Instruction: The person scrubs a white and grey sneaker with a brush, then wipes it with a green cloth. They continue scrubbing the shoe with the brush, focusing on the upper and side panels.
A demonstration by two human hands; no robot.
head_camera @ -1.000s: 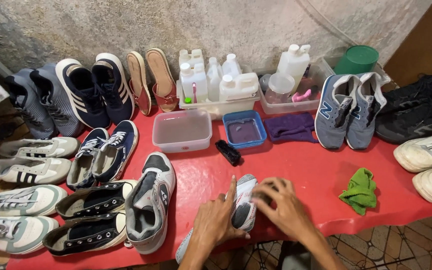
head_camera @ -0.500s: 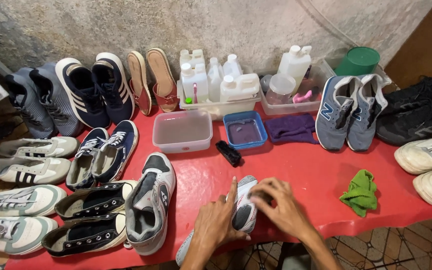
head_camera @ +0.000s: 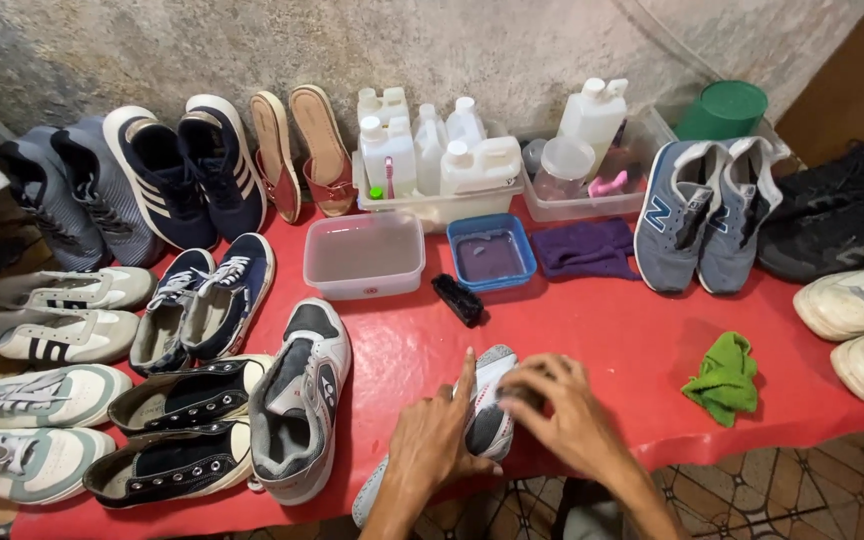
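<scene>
Both hands are low in the frame, at the near edge of the red plastic-covered worktop (head_camera: 612, 340), working one grey-and-white sneaker (head_camera: 488, 415) that lies lengthwise between them with its toe toward the middle of the frame. The left hand (head_camera: 434, 438) lies flat along the shoe's left side, fingers (head_camera: 468, 372) stretched out straight and open, bracing it rather than clamping. The right hand (head_camera: 562, 410) curls over the top of the shoe, fingers bent and pressed onto the upper; whether they pinch anything small I cannot tell. Just left sits its likely partner, a matching grey-and-white sneaker (head_camera: 300, 400), standing alone. Up toward the centre wait a clear plastic tub (head_camera: 364, 254), a small blue square tray (head_camera: 492, 250), a black brush (head_camera: 458, 299) and a folded purple cloth (head_camera: 586, 248), with white plastic bottles (head_camera: 432, 150) behind them by the wall. A crumpled green rag (head_camera: 724, 378) lies lower right. As I judge it, the work is at an early stage: brush and rag lie untouched, and rows of other shoes on both sides look unhandled.
</scene>
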